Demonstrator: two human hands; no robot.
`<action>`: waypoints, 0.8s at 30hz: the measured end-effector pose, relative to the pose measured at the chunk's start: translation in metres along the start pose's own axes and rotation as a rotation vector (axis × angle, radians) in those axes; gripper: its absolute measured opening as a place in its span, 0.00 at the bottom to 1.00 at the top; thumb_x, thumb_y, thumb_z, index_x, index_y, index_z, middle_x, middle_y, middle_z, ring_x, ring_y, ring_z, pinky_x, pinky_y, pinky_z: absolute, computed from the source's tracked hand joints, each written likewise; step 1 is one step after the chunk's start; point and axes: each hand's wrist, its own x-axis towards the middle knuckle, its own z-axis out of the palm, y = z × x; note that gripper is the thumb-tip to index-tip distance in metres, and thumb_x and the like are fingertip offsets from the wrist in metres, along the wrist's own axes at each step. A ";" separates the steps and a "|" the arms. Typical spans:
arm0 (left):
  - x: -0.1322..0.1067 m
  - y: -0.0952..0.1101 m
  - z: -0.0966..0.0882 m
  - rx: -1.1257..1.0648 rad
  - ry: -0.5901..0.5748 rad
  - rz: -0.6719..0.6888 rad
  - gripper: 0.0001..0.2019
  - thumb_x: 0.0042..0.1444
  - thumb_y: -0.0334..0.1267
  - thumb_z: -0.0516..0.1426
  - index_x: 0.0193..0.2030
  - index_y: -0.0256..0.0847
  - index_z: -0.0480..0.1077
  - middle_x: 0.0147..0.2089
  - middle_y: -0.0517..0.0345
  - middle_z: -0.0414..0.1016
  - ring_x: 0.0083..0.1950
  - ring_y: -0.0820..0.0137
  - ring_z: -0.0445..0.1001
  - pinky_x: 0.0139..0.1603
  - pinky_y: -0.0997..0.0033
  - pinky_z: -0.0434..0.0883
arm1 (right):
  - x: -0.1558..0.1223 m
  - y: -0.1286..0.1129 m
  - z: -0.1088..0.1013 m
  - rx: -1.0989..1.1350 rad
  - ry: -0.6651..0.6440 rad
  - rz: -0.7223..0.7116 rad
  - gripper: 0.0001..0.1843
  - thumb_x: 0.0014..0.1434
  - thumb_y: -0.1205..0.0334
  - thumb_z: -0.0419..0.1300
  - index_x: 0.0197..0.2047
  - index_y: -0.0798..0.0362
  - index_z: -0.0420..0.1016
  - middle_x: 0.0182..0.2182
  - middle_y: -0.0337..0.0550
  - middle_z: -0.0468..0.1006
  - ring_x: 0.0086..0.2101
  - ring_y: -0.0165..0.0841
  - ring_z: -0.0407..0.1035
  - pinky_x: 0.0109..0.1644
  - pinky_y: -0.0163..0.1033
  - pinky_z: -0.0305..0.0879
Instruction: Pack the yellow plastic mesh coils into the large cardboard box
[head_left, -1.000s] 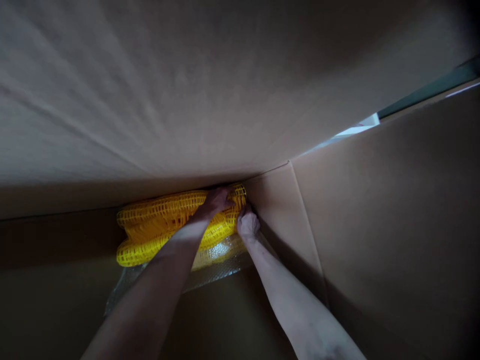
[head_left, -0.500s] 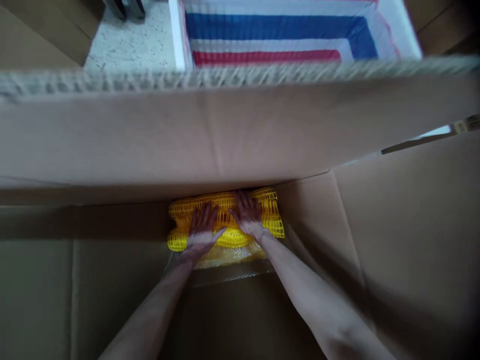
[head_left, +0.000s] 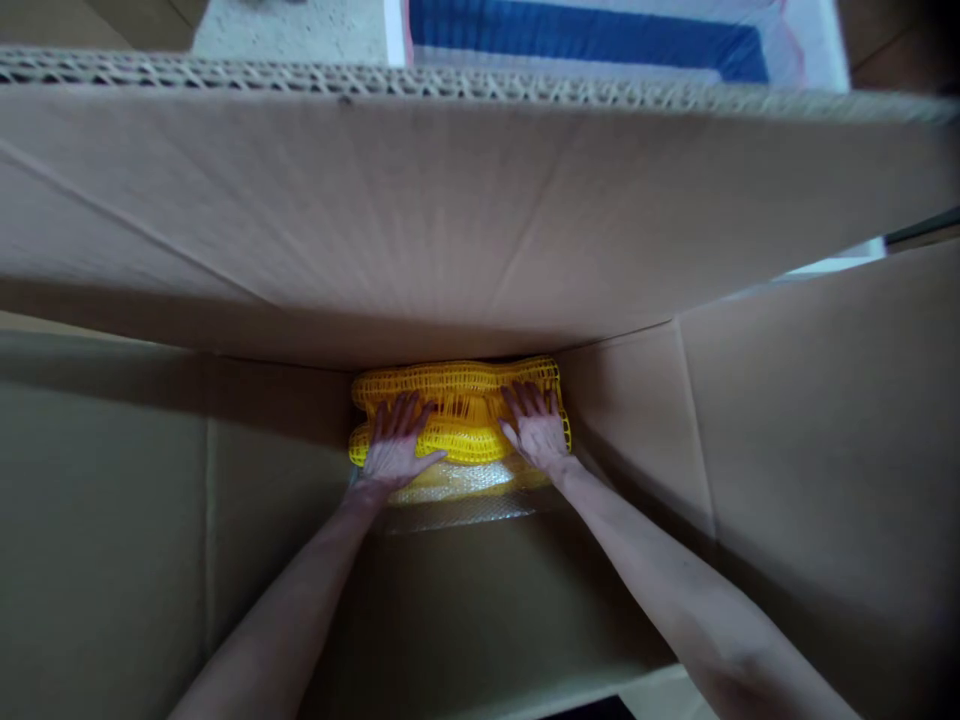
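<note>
A bundle of yellow plastic mesh (head_left: 472, 440) lies deep inside a large cardboard box (head_left: 420, 210), along the foot of its far wall. Under its near edge a sheet of clear bubble wrap (head_left: 457, 508) sticks out. Flat on the bundle's left part rests my left hand (head_left: 394, 445), fingers spread. My right hand (head_left: 536, 425) presses on the right end, its fingers also apart and pointing at the far wall. Neither hand is wrapped round the mesh. What is inside or beneath the bundle is hidden.
The far wall's corrugated edge (head_left: 480, 85) crosses the upper view. Beyond it stands a white container with a blue-striped lining (head_left: 585, 35), beside a pale speckled floor (head_left: 292, 30). Side walls (head_left: 832, 420) of the box rise left and right of my arms.
My right hand has slid right along the mesh to its right end, so the hands are farther apart. My left hand stays on the left part. The camera view has shifted.
</note>
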 end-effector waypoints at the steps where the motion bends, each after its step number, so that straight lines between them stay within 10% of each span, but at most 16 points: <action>1: -0.001 -0.006 0.003 0.054 -0.004 0.010 0.46 0.56 0.60 0.65 0.78 0.48 0.58 0.84 0.49 0.48 0.85 0.49 0.40 0.83 0.43 0.25 | -0.009 0.010 0.004 -0.024 -0.031 -0.022 0.34 0.73 0.51 0.53 0.77 0.53 0.59 0.75 0.57 0.62 0.74 0.57 0.51 0.77 0.69 0.38; 10: -0.002 -0.026 0.022 0.349 0.081 0.146 0.46 0.61 0.66 0.58 0.80 0.47 0.54 0.83 0.45 0.53 0.84 0.43 0.46 0.83 0.35 0.31 | -0.027 0.058 0.040 -0.207 0.010 -0.056 0.28 0.74 0.53 0.50 0.72 0.54 0.68 0.71 0.56 0.70 0.71 0.53 0.56 0.74 0.67 0.49; 17: 0.002 -0.022 0.009 0.346 0.102 0.079 0.47 0.61 0.67 0.57 0.80 0.44 0.54 0.84 0.40 0.50 0.84 0.42 0.46 0.82 0.34 0.35 | -0.018 -0.008 0.012 -0.123 -0.013 -0.302 0.37 0.73 0.41 0.50 0.78 0.50 0.58 0.75 0.54 0.62 0.72 0.56 0.54 0.75 0.71 0.48; 24: 0.008 -0.039 0.026 0.335 0.138 -0.011 0.48 0.59 0.66 0.60 0.80 0.46 0.53 0.84 0.41 0.50 0.84 0.40 0.45 0.82 0.32 0.33 | 0.011 -0.047 0.054 -0.039 -0.051 -0.447 0.33 0.74 0.43 0.49 0.78 0.42 0.57 0.78 0.49 0.56 0.74 0.57 0.49 0.73 0.70 0.51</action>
